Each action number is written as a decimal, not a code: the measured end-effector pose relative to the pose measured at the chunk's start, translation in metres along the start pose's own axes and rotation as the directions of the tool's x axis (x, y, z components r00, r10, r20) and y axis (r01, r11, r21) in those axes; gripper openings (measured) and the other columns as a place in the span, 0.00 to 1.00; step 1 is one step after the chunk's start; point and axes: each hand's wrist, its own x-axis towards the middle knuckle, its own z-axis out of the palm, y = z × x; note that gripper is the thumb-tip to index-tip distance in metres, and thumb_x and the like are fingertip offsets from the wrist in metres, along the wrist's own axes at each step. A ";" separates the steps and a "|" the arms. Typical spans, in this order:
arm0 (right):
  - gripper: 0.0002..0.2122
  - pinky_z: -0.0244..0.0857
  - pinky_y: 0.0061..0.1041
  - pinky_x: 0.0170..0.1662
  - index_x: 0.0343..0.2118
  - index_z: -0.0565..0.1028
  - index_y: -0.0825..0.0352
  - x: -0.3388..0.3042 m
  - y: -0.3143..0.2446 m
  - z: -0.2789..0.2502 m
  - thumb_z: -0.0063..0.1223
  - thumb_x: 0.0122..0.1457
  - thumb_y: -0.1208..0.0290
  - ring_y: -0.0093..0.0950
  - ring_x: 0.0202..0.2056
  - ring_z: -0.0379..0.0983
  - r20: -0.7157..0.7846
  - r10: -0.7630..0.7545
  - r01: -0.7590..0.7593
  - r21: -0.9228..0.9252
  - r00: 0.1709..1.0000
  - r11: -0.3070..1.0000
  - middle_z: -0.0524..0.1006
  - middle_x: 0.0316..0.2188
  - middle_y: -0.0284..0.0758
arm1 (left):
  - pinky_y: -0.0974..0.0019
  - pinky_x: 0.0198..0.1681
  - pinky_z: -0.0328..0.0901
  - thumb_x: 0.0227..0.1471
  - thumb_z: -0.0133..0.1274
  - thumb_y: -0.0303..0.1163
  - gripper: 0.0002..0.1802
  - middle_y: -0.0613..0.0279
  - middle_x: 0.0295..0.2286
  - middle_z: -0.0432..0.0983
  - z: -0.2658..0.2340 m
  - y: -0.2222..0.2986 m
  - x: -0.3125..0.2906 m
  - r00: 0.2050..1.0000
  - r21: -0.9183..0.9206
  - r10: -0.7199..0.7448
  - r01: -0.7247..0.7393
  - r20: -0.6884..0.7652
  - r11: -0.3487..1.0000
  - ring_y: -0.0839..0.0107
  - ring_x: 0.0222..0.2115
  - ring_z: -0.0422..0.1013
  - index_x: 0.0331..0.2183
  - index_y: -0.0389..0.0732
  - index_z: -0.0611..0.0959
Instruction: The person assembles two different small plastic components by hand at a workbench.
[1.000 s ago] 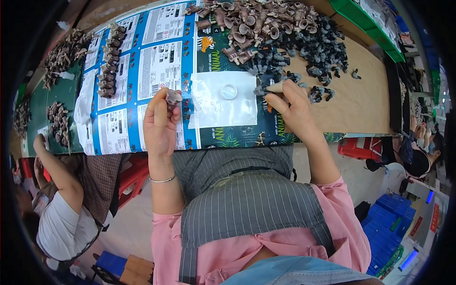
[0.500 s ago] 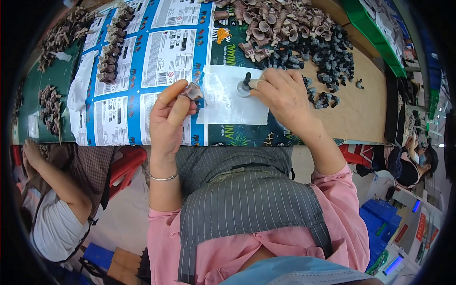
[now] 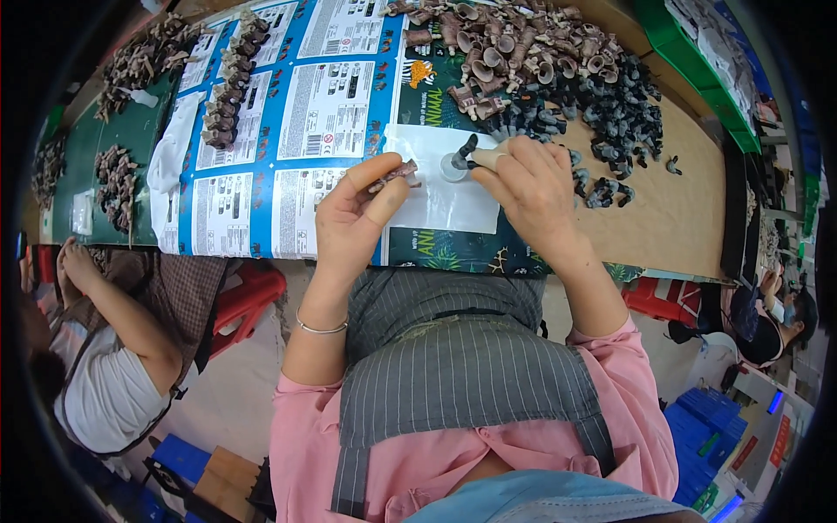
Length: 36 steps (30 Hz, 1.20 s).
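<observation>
Grey-black toy bit (image 3: 467,148) is at the round clear dish (image 3: 452,172), abt 1 o'clock on the white sheet (image 3: 449,213). My R hand (image 3: 534,187) pinches it, fingers narrow. Looks light, stiff, prob. slippery; hold its side. L hand (image 3: 353,216) pinches a brown bit (image 3: 403,169), 8 o'clock from it.

One brown piece (image 3: 404,170) is held by the left hand (image 3: 353,218), one dark piece (image 3: 468,146) by the right hand (image 3: 534,190). One white sheet (image 3: 445,212), one clear dish (image 3: 450,173) and one bracelet (image 3: 321,330) are seen; pieces in the brown heap (image 3: 523,48) and grey-black heap (image 3: 619,109) cannot be counted.
</observation>
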 end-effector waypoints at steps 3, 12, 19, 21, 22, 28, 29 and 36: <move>0.08 0.55 0.27 0.36 0.30 0.77 0.63 -0.004 0.001 0.003 0.63 0.47 0.68 0.28 0.30 0.70 0.001 0.005 -0.005 0.058 1.000 0.998 0.70 0.26 0.30 | 0.73 0.41 0.68 0.53 0.57 0.24 0.17 0.61 0.39 0.78 0.009 0.004 0.003 0.997 -0.051 -0.082 0.083 0.004 0.995 0.77 0.37 0.73 0.46 0.35 0.79; 0.08 0.55 0.27 0.35 0.33 0.79 0.59 -0.007 -0.001 0.000 0.60 0.49 0.68 0.26 0.30 0.69 -0.059 0.104 -0.082 0.291 0.993 0.953 0.69 0.25 0.28 | 0.76 0.36 0.68 0.53 0.58 0.26 0.17 0.63 0.37 0.79 0.024 0.003 0.005 0.990 -0.136 -0.142 0.139 -0.007 0.981 0.80 0.31 0.72 0.46 0.37 0.80; 0.07 0.56 0.28 0.33 0.31 0.78 0.62 0.002 -0.022 0.004 0.60 0.49 0.69 0.30 0.28 0.67 -0.061 0.119 -0.080 0.449 0.991 0.890 0.68 0.24 0.31 | 0.78 0.34 0.69 0.54 0.57 0.27 0.16 0.64 0.38 0.79 0.029 -0.003 -0.004 0.965 -0.582 -0.258 0.231 0.038 0.780 0.80 0.29 0.73 0.46 0.39 0.80; 0.08 0.57 0.28 0.33 0.33 0.78 0.64 0.005 -0.029 0.011 0.61 0.49 0.70 0.30 0.28 0.68 -0.076 0.075 -0.037 0.413 0.994 0.910 0.70 0.25 0.32 | 0.77 0.34 0.69 0.55 0.57 0.27 0.15 0.64 0.38 0.78 0.027 -0.008 -0.005 0.976 -0.524 -0.217 0.172 -0.025 0.834 0.81 0.29 0.72 0.46 0.39 0.79; 0.09 0.58 0.28 0.33 0.34 0.79 0.65 0.006 -0.031 0.015 0.61 0.49 0.71 0.31 0.28 0.69 -0.079 0.035 -0.004 0.364 0.996 0.931 0.71 0.25 0.33 | 0.77 0.34 0.69 0.55 0.57 0.27 0.15 0.64 0.38 0.78 0.024 -0.012 -0.007 0.976 -0.513 -0.210 0.151 -0.058 0.845 0.80 0.28 0.72 0.46 0.39 0.79; 0.08 0.57 0.30 0.33 0.30 0.74 0.65 0.021 -0.048 0.031 0.61 0.48 0.72 0.32 0.29 0.68 -0.097 -0.010 0.052 0.438 0.995 0.897 0.68 0.26 0.33 | 0.77 0.33 0.68 0.53 0.58 0.26 0.13 0.62 0.37 0.79 -0.007 0.006 -0.008 0.985 -0.249 -0.098 0.060 -0.142 0.967 0.81 0.28 0.71 0.43 0.38 0.82; 0.08 0.57 0.30 0.33 0.30 0.74 0.65 0.023 -0.051 0.034 0.61 0.48 0.72 0.32 0.29 0.68 -0.103 -0.015 0.059 0.444 0.995 0.894 0.68 0.26 0.33 | 0.77 0.33 0.68 0.53 0.58 0.26 0.13 0.62 0.37 0.79 -0.013 0.011 -0.007 0.985 -0.243 -0.092 0.054 -0.148 0.969 0.81 0.28 0.71 0.43 0.38 0.82; 0.02 0.56 0.26 0.30 0.20 0.69 0.59 0.039 -0.079 0.047 0.50 0.43 0.71 0.24 0.25 0.68 0.088 -0.240 0.241 -0.001 0.967 0.971 0.66 0.22 0.28 | 0.72 0.34 0.69 0.50 0.57 0.21 0.19 0.63 0.34 0.79 -0.033 0.024 -0.002 0.953 0.160 0.242 -0.215 -0.179 0.963 0.78 0.30 0.72 0.47 0.37 0.78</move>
